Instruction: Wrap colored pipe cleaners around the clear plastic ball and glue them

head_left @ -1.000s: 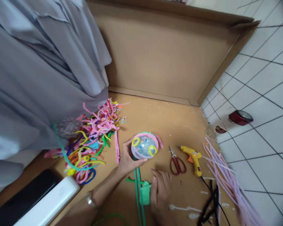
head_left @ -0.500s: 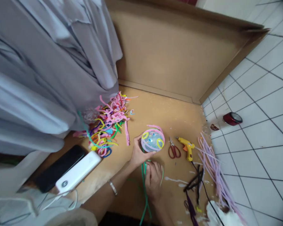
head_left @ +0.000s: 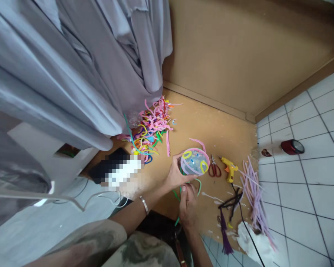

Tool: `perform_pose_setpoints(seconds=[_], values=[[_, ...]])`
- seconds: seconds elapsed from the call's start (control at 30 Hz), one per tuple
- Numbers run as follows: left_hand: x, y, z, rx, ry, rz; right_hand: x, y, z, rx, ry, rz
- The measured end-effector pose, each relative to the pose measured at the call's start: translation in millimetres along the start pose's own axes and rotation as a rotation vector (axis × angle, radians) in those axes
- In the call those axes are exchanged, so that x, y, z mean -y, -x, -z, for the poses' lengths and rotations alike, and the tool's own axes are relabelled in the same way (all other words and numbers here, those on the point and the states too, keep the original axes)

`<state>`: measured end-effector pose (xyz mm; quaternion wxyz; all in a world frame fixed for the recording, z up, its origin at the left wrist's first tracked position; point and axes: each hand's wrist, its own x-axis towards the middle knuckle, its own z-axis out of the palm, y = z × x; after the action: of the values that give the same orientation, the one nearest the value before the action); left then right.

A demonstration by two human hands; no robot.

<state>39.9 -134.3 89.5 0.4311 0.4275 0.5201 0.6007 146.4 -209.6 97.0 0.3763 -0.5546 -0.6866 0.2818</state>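
Observation:
My left hand point(head_left: 174, 173) is wrapped around a clear rounded container point(head_left: 195, 161). Pink and lilac pipe cleaners edge it, two yellow loops sit on its face, and a loose pink end sticks out at the top. Just below, my right hand point(head_left: 188, 204) is closed with its fingers pinched on a green pipe cleaner point(head_left: 199, 184). Part of the green strand curves out to the right of the fingers, and another end hangs down below. The fingertips' exact hold is partly hidden. To the right of the container lie red-handled scissors point(head_left: 215, 170).
A yellow glue gun point(head_left: 229, 168) with a black cord lies beyond the scissors, near lilac pipe cleaners point(head_left: 252, 193). Colourful scraps point(head_left: 156, 122) are heaped at the back left by a grey cloth point(head_left: 128, 55). A dark red-and-black cylinder point(head_left: 292, 147) stands on the tiles.
My view has swung, so the scene sits further right and my knees show. The green strands that hung straight down now bend in a loop beside my right hand.

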Motion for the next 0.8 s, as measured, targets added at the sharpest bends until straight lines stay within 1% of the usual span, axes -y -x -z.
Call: perform_pose_setpoints(seconds=[0.1,0.2,0.33,0.47,0.53,0.6,0.73,0.77,0.8], values=[[-11,6,-1.1,0.024,0.003,0.030,5,3,3,0.022,-0.054,-0.070],[-25,8,0.4,0.022,-0.010,0.054,18,3,8,-0.007,-0.085,-0.098],[-41,5,4.2,-0.029,0.002,0.079,40,0,21,-0.028,-0.080,-0.081],[-57,2,4.8,-0.046,-0.010,0.073,56,-2,36,-0.070,-0.078,-0.050],[-67,0,4.1,-0.054,-0.026,0.044,62,-2,43,-0.119,-0.096,-0.048],[-80,-4,3.5,-0.044,-0.041,-0.009,68,-5,50,-0.187,-0.122,-0.077],[-106,-12,3.8,0.009,-0.083,-0.162,80,-20,65,-0.421,-0.210,-0.225],[-112,-13,4.2,0.014,-0.096,-0.197,83,-26,69,-0.442,-0.259,-0.248],[-116,-13,4.9,0.018,-0.111,-0.231,86,-34,74,-0.430,-0.323,-0.258]])
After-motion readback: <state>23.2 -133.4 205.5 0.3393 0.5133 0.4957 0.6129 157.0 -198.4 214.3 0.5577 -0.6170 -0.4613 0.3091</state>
